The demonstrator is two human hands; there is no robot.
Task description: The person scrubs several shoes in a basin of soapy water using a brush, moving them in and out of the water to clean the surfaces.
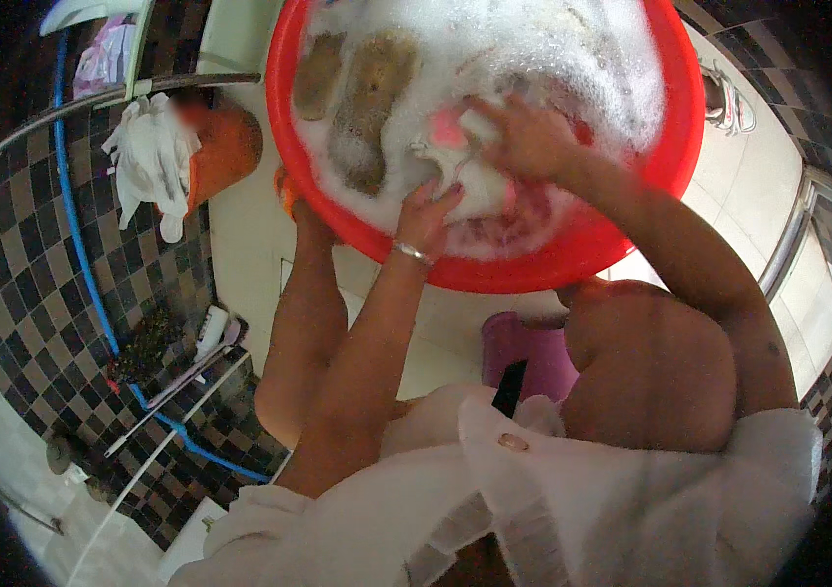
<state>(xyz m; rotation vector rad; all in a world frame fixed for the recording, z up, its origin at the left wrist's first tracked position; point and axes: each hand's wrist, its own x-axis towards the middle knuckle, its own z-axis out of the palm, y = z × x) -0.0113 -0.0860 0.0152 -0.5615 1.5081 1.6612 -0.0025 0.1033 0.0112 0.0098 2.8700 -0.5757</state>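
A large red basin (pixel 494 276) full of white suds stands before me. My left hand (pixel 426 217), with a bangle at the wrist, is closed on the near edge of a white shoe (pixel 480 188) with pink parts, half sunk in foam. Above that shoe my right hand (pixel 524 137) is curled round a small whitish block (pixel 478 125); whether it is a brush or soap I cannot tell. Just left of the block shows a pink patch (pixel 448 127). Two brownish shoes, sole up, float at the left: a larger one (pixel 377 88) and a smaller one (pixel 320 76).
An orange bucket (pixel 230 152) with white cloth (pixel 150 147) over its rim stands left of the basin. A purple stool or bucket (pixel 499 347) is between my legs. A blue hose (pixel 73 205) runs along the tiled wall. A pale shoe (pixel 729 103) lies right of the basin.
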